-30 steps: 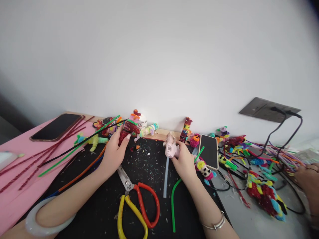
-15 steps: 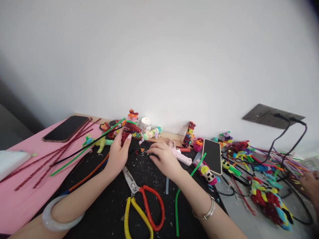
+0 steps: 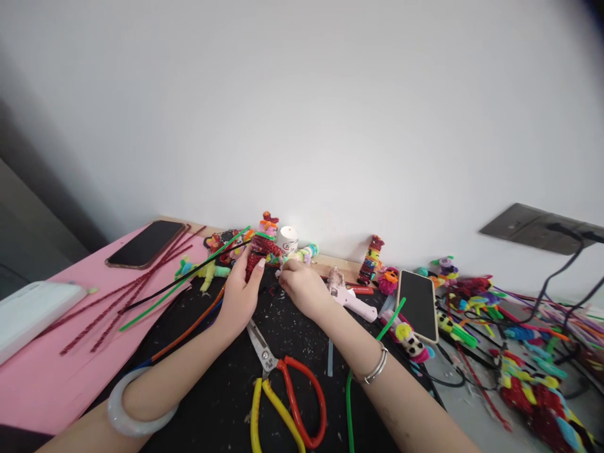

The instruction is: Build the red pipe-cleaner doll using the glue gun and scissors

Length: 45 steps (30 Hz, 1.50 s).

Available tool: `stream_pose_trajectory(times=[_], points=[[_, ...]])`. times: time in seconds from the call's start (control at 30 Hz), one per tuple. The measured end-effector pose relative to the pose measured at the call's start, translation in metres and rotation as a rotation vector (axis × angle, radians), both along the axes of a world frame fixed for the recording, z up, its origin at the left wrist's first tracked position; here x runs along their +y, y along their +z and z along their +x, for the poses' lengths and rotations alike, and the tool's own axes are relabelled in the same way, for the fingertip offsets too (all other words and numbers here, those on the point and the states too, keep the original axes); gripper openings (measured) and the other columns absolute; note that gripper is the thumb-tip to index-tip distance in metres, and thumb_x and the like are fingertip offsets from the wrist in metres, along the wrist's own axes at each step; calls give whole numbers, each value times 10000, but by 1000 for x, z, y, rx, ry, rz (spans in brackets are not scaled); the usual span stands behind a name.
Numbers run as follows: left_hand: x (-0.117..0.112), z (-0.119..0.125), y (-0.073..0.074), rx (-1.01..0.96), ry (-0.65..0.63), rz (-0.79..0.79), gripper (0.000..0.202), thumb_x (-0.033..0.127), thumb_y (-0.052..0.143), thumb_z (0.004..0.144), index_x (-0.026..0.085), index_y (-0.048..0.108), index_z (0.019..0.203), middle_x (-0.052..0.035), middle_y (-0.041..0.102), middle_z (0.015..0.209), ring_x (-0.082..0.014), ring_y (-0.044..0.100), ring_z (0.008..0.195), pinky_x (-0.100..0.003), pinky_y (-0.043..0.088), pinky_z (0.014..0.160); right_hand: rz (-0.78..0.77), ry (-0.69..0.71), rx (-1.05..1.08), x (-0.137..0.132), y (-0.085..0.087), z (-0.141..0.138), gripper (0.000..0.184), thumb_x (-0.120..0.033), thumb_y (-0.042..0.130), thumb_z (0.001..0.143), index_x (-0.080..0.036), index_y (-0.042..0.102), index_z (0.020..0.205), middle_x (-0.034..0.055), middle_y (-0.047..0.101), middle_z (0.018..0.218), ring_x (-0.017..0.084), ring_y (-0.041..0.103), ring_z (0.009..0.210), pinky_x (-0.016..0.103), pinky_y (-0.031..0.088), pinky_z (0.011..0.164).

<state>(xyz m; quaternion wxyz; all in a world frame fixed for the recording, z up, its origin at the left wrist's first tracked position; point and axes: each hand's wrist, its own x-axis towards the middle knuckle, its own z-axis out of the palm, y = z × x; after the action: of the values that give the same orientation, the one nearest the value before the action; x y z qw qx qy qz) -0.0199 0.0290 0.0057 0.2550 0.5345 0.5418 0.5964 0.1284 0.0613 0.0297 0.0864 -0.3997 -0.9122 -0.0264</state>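
My left hand (image 3: pixel 241 290) is wrapped round a dark red tinsel pipe-cleaner doll (image 3: pixel 264 248), upright, with a pink and orange head and a green band. Close to its right, my right hand (image 3: pixel 306 290) has its fingers pinched together just above the black mat (image 3: pixel 226 393). Whatever those fingertips hold is hidden. Below both hands lie scissors (image 3: pixel 267 362) with one yellow and one red handle. A pink hot glue gun (image 3: pixel 352 301) rests to the right of my right hand, and behind it stands a white paper-covered roll or cup (image 3: pixel 287 239).
Left, pink paper (image 3: pixel 42 390) bears a phone (image 3: pixel 145 243), red tinsel stems (image 3: pixel 127 289) and a white box (image 3: pixel 40 311). Right are a second phone (image 3: pixel 418 303), another red doll (image 3: pixel 370 259), several colourful pipe-cleaner figures (image 3: pixel 542 390) and cables from a wall socket (image 3: pixel 542 228).
My right hand has closed from loosely spread fingers into a pinch, and the orange scrap near its fingertips no longer shows on the mat. The view has shifted left.
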Motion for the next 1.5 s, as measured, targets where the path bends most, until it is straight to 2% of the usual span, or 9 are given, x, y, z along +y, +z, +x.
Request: stream_pose_trajectory(times=[0.13, 0.3, 0.53, 0.7, 0.8, 0.9, 1.03, 1.2, 1.5], points=[[-1, 0, 1, 1, -24, -25, 509, 378, 452, 916, 201, 420, 1392, -98, 529, 1374, -232, 464, 1284, -412, 307, 1107, -19, 130, -50, 3, -2, -2, 176, -121, 488, 911, -165, 657, 901, 68, 598, 974, 163, 581, 848, 251, 426, 715], [-2, 0, 2, 1, -22, -57, 511, 399, 454, 912, 218, 424, 1389, -78, 517, 1390, -243, 448, 1299, -420, 316, 1103, 7, 172, -84, 7, -5, -3, 189, -113, 487, 909, -156, 659, 843, 64, 608, 932, 167, 578, 803, 257, 434, 671], [-2, 1, 1, 34, -42, -42, 498, 372, 441, 925, 188, 422, 1388, -92, 497, 1409, -215, 385, 1349, -392, 284, 1127, -179, 118, 242, 5, -5, 13, 146, -65, 590, 836, -142, 679, 749, 49, 615, 954, 133, 599, 872, 234, 458, 798], [-4, 2, -1, 127, -68, -18, 502, 366, 447, 921, 152, 427, 1374, -132, 471, 1423, -221, 390, 1345, -411, 268, 1135, -383, -1, 581, -7, 28, 44, 139, -31, 650, 754, -151, 701, 705, 30, 603, 912, 133, 599, 863, 265, 476, 779], [-9, 5, -1, 219, -121, -12, 479, 371, 451, 918, 165, 437, 1351, -128, 515, 1378, -235, 448, 1298, -424, 324, 1101, -432, -64, 670, -15, 57, 63, 143, -58, 624, 763, -164, 718, 741, 36, 576, 974, 112, 582, 780, 247, 479, 670], [-16, 7, -1, 306, -204, -48, 438, 366, 480, 905, 180, 440, 1300, -117, 612, 1229, -237, 573, 1157, -403, 442, 994, -375, -76, 744, -23, 82, 77, 115, -131, 619, 786, -188, 716, 761, 29, 557, 989, 88, 544, 679, 228, 459, 571], [-23, 9, -3, 398, -309, -44, 313, 355, 515, 885, 203, 458, 1153, -98, 652, 1100, -241, 620, 1084, -382, 501, 907, -194, -100, 677, -33, 97, 82, 122, -150, 630, 795, -216, 719, 745, 19, 548, 954, 83, 495, 621, 232, 419, 527], [-25, 7, -6, 550, -356, 17, 264, 388, 524, 874, 219, 502, 1076, -67, 668, 1026, -232, 655, 982, -355, 525, 854, -23, -56, 407, -40, 95, 78, 193, -141, 578, 845, -214, 706, 721, 21, 551, 985, 91, 499, 631, 263, 407, 578], [-27, 4, -6, 677, -365, 124, 263, 377, 538, 861, 213, 538, 1067, -49, 682, 968, -194, 668, 841, -287, 531, 783, -46, -59, 208, -39, 90, 78, 206, -93, 567, 833, -191, 669, 683, 25, 541, 924, 93, 499, 612, 260, 396, 577]])
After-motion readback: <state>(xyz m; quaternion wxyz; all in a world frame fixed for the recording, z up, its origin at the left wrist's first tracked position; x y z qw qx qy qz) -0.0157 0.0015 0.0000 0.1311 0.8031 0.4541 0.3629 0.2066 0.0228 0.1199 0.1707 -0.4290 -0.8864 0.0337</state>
